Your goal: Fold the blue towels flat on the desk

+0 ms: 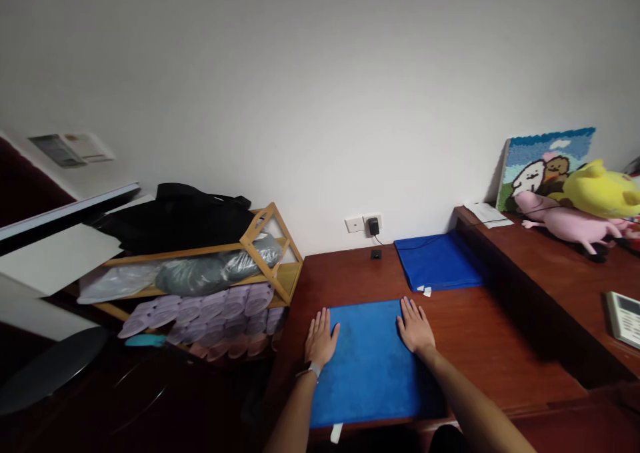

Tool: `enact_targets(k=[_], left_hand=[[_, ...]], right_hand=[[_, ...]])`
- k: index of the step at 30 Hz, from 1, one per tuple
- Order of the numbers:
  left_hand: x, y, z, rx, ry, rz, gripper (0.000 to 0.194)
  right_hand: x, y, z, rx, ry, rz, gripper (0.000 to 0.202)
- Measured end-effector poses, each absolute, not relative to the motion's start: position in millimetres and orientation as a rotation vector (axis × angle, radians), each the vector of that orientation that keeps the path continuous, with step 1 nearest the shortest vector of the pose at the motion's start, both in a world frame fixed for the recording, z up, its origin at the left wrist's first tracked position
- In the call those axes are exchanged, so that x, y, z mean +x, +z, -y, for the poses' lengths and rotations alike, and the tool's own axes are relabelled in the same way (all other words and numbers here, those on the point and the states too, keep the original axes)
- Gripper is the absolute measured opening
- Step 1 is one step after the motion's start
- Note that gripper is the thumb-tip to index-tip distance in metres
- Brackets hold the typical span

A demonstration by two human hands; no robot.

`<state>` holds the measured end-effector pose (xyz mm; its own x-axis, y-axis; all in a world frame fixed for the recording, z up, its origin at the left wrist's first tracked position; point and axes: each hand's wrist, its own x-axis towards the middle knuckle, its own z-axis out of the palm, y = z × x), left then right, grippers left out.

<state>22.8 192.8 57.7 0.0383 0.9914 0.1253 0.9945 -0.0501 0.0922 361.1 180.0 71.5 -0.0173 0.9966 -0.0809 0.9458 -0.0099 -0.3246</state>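
Observation:
A light blue cloth lies flat near the front edge of the brown desk, with a white tag at its front edge. My left hand rests palm down on the cloth's left edge, fingers extended and a band on the wrist. On the far right part of the cloth lies my right hand, also flat, its fingers slightly spread. Neither hand holds anything. Behind, to the right, a darker blue folded cloth lies apart from the first, with white tags at its front edge.
A wooden rack with slippers, wrapped bags and a black bag stands left. On the raised right surface are plush toys, a picture, papers and a calculator-like device. A black plug sits in the wall socket.

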Motion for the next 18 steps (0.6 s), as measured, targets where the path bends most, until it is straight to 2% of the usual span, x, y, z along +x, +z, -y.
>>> enact_targets(k=[4, 11, 14, 18], left_hand=[[54.8, 67.6, -189.8, -2.232, -0.286, 2.111, 0.068], [158.0, 58.9, -153.3, -2.603, -0.338, 1.760, 0.067], [145.2, 55.3, -138.1, -2.619, -0.293, 1.800, 0.068], [80.6, 48.4, -117.6, -2.477, -0.274, 1.943, 0.069]], right_hand=[[361.2, 71.2, -179.7, -2.066, 0.431, 2.079, 0.070], [362.4, 69.3, -180.5, -2.048, 0.413, 2.080, 0.070], [362.2, 69.3, -181.7, -2.061, 0.420, 2.074, 0.070], [361.5, 71.4, -181.6, -2.073, 0.422, 2.092, 0.070]])
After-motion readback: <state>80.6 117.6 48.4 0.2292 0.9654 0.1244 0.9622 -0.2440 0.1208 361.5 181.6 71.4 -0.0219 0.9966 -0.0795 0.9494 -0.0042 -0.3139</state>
